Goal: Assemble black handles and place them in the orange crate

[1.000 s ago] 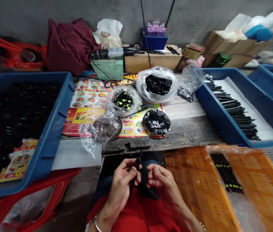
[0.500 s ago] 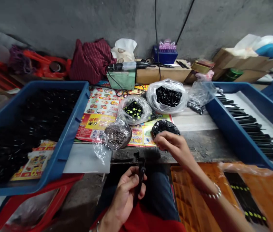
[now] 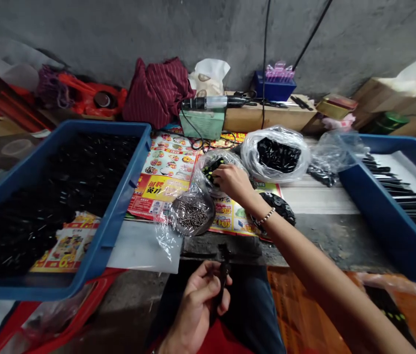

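Note:
My left hand (image 3: 198,297), low in front of my lap, is closed around a slim black handle-like piece (image 3: 224,271) that stands nearly upright. At the middle of the bench my right hand (image 3: 233,181) reaches into a clear plastic bag (image 3: 198,178) of small black and yellow-green pieces (image 3: 208,168). Its fingertips are bent together among them; what they grip is hidden. Under the right wrist lies a heap of flat black parts (image 3: 280,209). A bag of small metal screws or rivets (image 3: 190,217) sits nearer me, to the left.
Blue trays flank the bench: the left tray (image 3: 109,241) full of black pieces, the right tray (image 3: 357,196) with black long parts in a row. Another plastic bag (image 3: 246,155) holds black bits. A power tool (image 3: 211,102) rests on a green box (image 3: 202,124) behind.
My right hand has moved left and forward from the heap of flat black parts into the bag of black and yellow-green pieces. The left hand keeps its hold; the view has shifted slightly left.

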A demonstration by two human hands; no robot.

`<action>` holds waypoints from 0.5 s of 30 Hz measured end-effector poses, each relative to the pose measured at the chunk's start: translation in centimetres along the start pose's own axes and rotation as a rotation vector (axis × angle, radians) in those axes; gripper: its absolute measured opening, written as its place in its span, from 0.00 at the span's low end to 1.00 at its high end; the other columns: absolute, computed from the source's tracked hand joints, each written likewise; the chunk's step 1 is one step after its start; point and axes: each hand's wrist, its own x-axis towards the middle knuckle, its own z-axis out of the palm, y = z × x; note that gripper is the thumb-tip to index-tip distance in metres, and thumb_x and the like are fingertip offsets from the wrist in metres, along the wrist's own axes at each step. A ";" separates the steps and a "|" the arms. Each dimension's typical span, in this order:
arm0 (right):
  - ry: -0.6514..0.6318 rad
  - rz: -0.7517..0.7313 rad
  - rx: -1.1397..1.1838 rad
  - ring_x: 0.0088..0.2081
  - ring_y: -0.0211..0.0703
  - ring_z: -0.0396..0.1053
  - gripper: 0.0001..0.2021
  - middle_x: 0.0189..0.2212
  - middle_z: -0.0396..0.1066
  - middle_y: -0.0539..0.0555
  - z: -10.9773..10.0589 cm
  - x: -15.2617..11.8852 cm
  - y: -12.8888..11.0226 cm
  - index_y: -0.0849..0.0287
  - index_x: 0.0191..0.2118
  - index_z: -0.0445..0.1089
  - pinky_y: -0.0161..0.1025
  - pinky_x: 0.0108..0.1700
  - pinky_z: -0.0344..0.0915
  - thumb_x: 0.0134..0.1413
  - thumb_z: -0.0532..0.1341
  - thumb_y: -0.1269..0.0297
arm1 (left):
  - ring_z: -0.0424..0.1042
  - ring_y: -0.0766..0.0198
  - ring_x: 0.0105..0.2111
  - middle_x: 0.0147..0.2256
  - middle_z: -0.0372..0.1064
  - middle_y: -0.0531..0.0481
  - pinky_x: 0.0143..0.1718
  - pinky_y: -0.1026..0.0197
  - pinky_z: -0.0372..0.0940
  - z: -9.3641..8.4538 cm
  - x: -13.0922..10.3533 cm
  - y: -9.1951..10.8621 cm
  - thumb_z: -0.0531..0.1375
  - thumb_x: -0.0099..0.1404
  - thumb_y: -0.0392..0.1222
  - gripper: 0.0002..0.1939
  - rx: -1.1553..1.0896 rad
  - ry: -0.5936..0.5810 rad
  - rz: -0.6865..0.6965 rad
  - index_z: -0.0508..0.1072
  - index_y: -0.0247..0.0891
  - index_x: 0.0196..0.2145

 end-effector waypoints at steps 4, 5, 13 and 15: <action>0.033 0.026 0.002 0.34 0.43 0.65 0.12 0.32 0.73 0.58 -0.3 -0.2 0.2 0.63 0.34 0.77 0.38 0.31 0.54 0.57 0.55 0.75 | 0.63 0.71 0.17 0.30 0.71 0.49 0.19 0.67 0.51 0.1 0.0 0.0 0.68 0.55 0.43 0.14 0.000 -0.005 -0.001 0.71 0.35 0.37; 0.060 0.030 0.017 0.35 0.43 0.66 0.13 0.32 0.73 0.58 -0.6 -0.3 0.1 0.63 0.35 0.77 0.38 0.33 0.55 0.58 0.54 0.75 | 0.64 0.71 0.17 0.30 0.71 0.49 0.19 0.67 0.51 0.1 0.0 0.1 0.68 0.55 0.43 0.14 0.005 0.000 0.003 0.71 0.35 0.37; 0.341 0.396 0.971 0.28 0.41 0.69 0.10 0.29 0.75 0.54 -4.8 -8.8 -1.9 0.62 0.34 0.76 0.36 0.30 0.65 0.52 0.63 0.59 | 0.64 0.71 0.19 0.31 0.72 0.47 0.20 0.67 0.52 1.6 -0.1 0.8 0.68 0.55 0.44 0.14 0.152 0.031 0.107 0.72 0.35 0.37; 0.305 0.614 1.205 0.23 0.38 0.67 0.13 0.24 0.74 0.52 -4.8 -12.9 -2.7 0.62 0.34 0.77 0.35 0.27 0.65 0.49 0.66 0.56 | 0.65 0.70 0.20 0.32 0.73 0.47 0.21 0.67 0.53 2.4 0.1 0.8 0.67 0.56 0.44 0.14 0.207 0.032 0.140 0.72 0.35 0.38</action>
